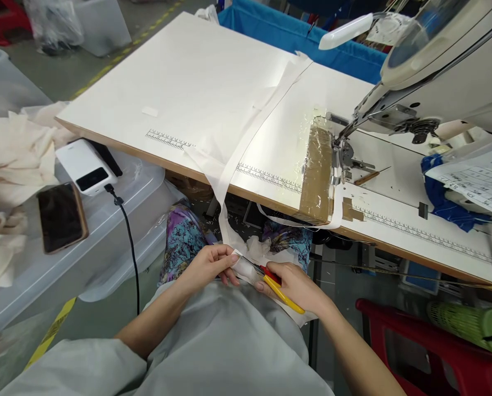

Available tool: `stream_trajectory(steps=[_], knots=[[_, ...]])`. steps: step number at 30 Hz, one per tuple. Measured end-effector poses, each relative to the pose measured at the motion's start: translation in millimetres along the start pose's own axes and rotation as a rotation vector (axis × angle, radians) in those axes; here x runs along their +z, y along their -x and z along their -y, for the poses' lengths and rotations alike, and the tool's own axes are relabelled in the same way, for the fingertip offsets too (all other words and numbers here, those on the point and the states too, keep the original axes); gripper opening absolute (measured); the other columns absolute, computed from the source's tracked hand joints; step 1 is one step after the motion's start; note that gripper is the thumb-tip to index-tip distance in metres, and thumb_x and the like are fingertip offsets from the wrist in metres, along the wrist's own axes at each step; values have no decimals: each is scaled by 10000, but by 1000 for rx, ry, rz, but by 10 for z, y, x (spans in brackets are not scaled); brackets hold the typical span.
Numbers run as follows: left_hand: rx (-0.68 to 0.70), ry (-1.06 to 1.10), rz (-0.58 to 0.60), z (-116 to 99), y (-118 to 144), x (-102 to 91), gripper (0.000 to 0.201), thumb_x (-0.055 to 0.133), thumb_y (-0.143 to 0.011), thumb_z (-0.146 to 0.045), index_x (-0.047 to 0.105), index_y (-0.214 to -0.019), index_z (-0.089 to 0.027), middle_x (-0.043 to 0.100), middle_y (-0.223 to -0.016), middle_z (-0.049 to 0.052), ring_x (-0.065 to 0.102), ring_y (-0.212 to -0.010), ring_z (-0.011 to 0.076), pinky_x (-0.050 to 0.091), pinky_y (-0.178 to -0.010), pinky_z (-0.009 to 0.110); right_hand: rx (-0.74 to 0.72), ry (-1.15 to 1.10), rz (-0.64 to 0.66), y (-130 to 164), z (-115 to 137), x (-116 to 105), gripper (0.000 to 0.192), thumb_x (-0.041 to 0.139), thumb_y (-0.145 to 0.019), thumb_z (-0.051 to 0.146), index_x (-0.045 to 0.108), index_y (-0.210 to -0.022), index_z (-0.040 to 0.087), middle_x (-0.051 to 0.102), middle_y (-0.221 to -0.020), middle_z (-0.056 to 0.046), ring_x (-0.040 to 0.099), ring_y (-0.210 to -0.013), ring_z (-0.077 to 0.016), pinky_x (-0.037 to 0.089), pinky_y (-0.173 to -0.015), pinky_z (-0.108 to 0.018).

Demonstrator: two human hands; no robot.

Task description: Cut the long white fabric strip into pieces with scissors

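Observation:
Over my lap, my left hand (215,267) pinches the edge of a pale fabric strip (229,190) between thumb and fingers. The strip runs up from my lap over the table edge and across the white tabletop. My right hand (289,283) is closed around small scissors (285,296) with one yellow and one red handle. Their blades point left to the fabric by my left fingertips; I cannot tell whether they are apart. More bunched pale cloth (258,250) lies beneath both hands.
A sewing machine (427,93) stands on the white table (180,71) at right. Left, a plastic bin lid (118,220) bears a phone (62,217), a white power bank (85,168) with a black cable, and piled fabric (10,165). A red stool (431,341) is at lower right.

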State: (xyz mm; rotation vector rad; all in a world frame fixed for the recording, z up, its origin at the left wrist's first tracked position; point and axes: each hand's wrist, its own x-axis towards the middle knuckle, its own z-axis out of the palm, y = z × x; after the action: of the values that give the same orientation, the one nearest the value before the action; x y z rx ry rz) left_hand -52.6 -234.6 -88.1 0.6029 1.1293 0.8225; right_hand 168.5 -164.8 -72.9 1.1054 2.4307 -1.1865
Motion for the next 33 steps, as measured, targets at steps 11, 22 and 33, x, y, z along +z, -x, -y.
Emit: stream_trajectory(steps=[11,22,33], knots=[[-9,12,28,6,-22,-18,416,684,-752,-548,547,-701,-158,677,-542,37,674,-533,174,457,-470,196,2,141,-56,-44,21,-7,519,481,-820,702,436,-642,216,445,-552,22,349,-505,-127,209,-501,-249],[-34,-80,42,-3,-8,109,440,610,-777,-611,499,-837,-190,696,-598,45,697,-602,210,496,-532,241,-22,-177,-130,-100,68,17,397,536,-805,555,382,-663,217,449,-609,31,383,-554,-122,277,-515,-235],[604,-1468,-392,-1804,-690,74,336,598,-818,-284,557,-1110,-125,588,-1139,149,537,-1073,280,484,-809,353,-106,-353,-645,246,61,78,223,570,-839,392,527,-737,198,566,-664,7,531,-593,-139,435,-558,-225]])
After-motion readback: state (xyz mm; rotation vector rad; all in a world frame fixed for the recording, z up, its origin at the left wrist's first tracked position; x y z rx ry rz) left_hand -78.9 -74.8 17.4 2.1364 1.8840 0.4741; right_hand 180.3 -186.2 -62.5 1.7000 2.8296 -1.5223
